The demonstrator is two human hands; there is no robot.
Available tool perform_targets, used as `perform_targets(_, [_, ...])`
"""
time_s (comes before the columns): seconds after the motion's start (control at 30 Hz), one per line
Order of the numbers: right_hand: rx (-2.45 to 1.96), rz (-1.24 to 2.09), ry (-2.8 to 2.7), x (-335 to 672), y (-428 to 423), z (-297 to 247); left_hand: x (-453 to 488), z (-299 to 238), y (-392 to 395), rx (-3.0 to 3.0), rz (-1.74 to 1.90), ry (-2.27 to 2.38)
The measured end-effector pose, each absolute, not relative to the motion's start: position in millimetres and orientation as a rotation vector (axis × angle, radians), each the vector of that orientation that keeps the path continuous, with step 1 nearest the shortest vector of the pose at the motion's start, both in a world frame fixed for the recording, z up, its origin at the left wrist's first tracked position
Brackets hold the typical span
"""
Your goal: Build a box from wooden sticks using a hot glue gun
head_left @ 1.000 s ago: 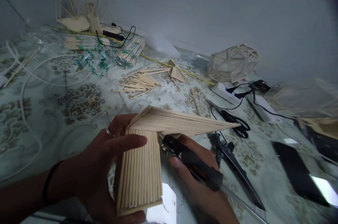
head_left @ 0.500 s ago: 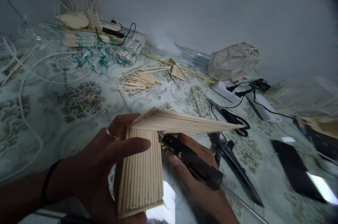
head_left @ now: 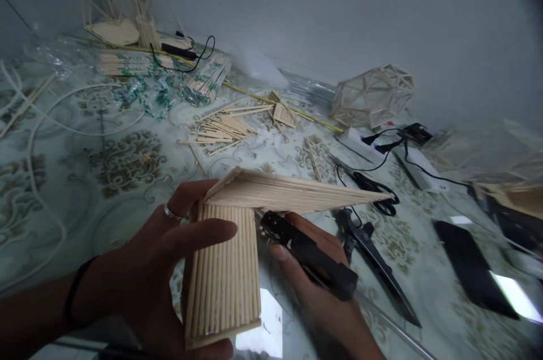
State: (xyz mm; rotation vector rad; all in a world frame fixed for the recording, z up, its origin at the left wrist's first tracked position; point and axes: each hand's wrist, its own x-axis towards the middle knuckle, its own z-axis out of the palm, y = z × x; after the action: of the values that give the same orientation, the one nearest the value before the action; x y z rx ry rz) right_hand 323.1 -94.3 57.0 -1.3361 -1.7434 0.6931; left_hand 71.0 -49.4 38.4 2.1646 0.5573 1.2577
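My left hand [head_left: 144, 269], with a ring and a dark wristband, grips a wooden-stick model. Its box-shaped part [head_left: 227, 286] is faced with parallel round sticks and stands between thumb and fingers. From its top a long pointed stick panel [head_left: 280, 191] stretches to the right. My right hand [head_left: 324, 300] is closed around a black glue gun [head_left: 311, 258], with a pale glue stick [head_left: 392, 323] running out behind. Its nozzle meets the corner where box and panel join; the exact contact is hidden under the panel.
Scissors [head_left: 375, 190] and a long black tool [head_left: 373, 261] lie to the right, near a black phone [head_left: 470, 264]. Behind are loose sticks [head_left: 227, 128], packed stick bundles [head_left: 207, 80], a white power strip [head_left: 360, 146] with cords, and a polyhedral stick frame [head_left: 375, 97].
The model and my left hand have shifted slightly left, and the panel's peak sits a little higher. The glue gun stays at the joint, in nearly the same place.
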Motion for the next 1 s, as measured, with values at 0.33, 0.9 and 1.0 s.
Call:
perform_targets(0.33, [-1.364, 0.699, -1.736, 321.3, -94.7, 54.8, 72.5, 43.1, -48.1, 2.175, 1.256, 0.570])
perform_targets(0.9, [-1.324, 0.735, -1.714, 320.3, -91.2, 59.1, 63.2, 41.1, -42.7, 2.105, 1.137, 0.625])
perform_targets(1.0, [-1.327, 0.845, -1.594, 332.0, -93.0, 55.8, 58.4, 42.4, -32.5, 1.807, 1.026, 0.713])
